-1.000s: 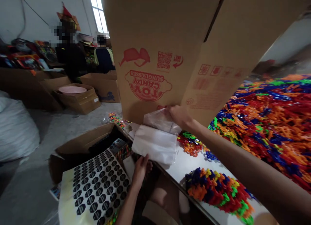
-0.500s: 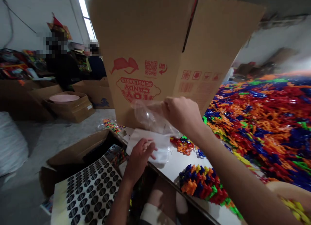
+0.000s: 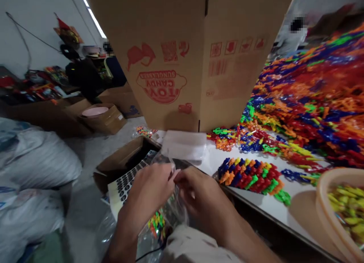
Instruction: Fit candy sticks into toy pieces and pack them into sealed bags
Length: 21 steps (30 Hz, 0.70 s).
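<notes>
Both hands meet low in front of me, over my lap, on a clear plastic bag [image 3: 178, 212]. My left hand [image 3: 155, 183] pinches the bag's upper edge, and my right hand [image 3: 196, 194] grips it from the other side, fingers nearly touching the left ones. Just beyond them, a stack of flat clear bags [image 3: 184, 145] lies on the white table [image 3: 210, 158]. Right of the hands, a neat bundle of colourful plastic toy figures [image 3: 250, 176] rests near the table's front edge. A sheet of dark round stickers [image 3: 125, 185] lies left of my left hand.
A tall cardboard carton [image 3: 176, 104] stands behind the bags. Loose colourful toys [image 3: 307, 111] are heaped at right, near a peach tub [image 3: 324, 194] of yellow pieces. An open box [image 3: 113, 160] and white sacks [image 3: 45, 160] are at left. People [image 3: 85, 73] are in the background.
My right hand has come down from in front of the carton with the clear bag. My left hand has left the bag stack and now holds the bag too. The view has shifted.
</notes>
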Available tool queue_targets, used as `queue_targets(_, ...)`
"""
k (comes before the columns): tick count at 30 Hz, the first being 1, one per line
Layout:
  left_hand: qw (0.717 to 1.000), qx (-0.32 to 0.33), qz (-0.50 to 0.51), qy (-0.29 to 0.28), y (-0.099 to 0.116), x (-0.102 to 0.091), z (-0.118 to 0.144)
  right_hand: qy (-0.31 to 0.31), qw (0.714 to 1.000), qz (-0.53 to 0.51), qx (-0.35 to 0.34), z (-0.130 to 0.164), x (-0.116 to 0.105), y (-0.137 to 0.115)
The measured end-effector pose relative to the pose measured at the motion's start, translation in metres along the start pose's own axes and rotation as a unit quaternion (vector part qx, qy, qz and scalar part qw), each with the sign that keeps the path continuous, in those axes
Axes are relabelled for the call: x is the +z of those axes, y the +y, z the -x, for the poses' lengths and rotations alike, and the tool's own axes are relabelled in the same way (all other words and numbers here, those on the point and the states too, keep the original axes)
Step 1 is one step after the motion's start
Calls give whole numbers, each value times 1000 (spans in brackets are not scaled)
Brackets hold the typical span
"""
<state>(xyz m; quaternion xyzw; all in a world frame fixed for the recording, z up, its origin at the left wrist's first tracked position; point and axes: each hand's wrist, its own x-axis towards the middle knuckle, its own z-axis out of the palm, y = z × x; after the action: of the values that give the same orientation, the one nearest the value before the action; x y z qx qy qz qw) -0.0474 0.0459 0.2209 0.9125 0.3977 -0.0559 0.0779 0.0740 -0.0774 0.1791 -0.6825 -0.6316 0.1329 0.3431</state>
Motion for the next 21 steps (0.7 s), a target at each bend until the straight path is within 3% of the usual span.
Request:
queue_targets(3,997,-12,-60,-49,-12,10,4,-214,972,57,84,-7,18,5)
queue_targets(6,994,-25,-83,-69,-25,21,7,-310,941,126,52,-12,25,8)
queue_targets(15,985,-104,-96,-101,-31,23,2,-299,947,-1,-116,16,10,18)
queue_targets(19,985,-113,-74,-108,-28,16,-4,-209,969,9,-132,28,29,18)
queue_targets(21,984,-117,-84,-103,-25,15,-6,-200,973,10,-111,29,44,17)
